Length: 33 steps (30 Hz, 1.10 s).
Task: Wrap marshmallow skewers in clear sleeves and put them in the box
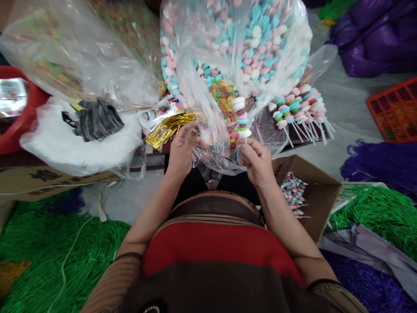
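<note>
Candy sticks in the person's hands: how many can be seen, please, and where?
1: a candy stick is held upright in the right hand. None shows in the left hand, though its fingers could hide one. The pile of sticks further right is not counted.

In front of you stands a dark table (13,161), over a pale grey floor (350,98). To your right sit purple bags (378,39) and an orange crate (392,90); a green heap (94,256) spreads at your left, crossed by a pale cord (63,267). The light around you is soft.
</note>
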{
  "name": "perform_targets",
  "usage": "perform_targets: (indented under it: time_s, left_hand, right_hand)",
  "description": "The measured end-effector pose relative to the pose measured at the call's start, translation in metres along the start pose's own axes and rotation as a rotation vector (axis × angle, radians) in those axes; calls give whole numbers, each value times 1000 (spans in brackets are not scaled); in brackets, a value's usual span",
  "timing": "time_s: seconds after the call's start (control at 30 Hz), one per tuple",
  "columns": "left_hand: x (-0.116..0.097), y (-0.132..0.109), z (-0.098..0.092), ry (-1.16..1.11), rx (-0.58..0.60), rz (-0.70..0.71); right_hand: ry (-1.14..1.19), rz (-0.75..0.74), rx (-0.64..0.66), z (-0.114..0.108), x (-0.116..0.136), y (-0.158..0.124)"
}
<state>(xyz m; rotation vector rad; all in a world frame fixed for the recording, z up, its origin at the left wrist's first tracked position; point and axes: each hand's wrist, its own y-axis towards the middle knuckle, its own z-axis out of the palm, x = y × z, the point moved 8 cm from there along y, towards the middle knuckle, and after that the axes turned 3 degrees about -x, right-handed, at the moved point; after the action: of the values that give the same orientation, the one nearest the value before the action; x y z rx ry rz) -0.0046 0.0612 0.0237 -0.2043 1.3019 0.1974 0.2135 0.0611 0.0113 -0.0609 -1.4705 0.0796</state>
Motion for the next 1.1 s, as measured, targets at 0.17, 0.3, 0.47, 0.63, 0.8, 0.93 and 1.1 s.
perform_targets:
  time_s: [0.17,0.3,0.47,0.63,0.8,0.93,1.1]
  left_hand:
    - [2,4,1,26,-37,28]
    - [11,2,11,73,31,-4]
    - [17,-14,30,211,385,-124]
    - [19,-21,20,353,475,-147]
    - [15,-15,10,345,351,-36]
    - [9,-15,14,391,393,3]
    - [9,-15,17,320,418,-54]
  right_hand:
    - [-65,-13,83,13,-2,-17]
    - [-190,-89,-28,8,-1,-18]
    - [-162,-71,-141,-3,-6,-7]
    - [-93,-20,-150,-7,-11,-5]
    - [-80,3,-192,-2,-19,-12]
    - [-81,40,-190,0,-21,-12]
    - [-41,52,-156,-1,-19,-8]
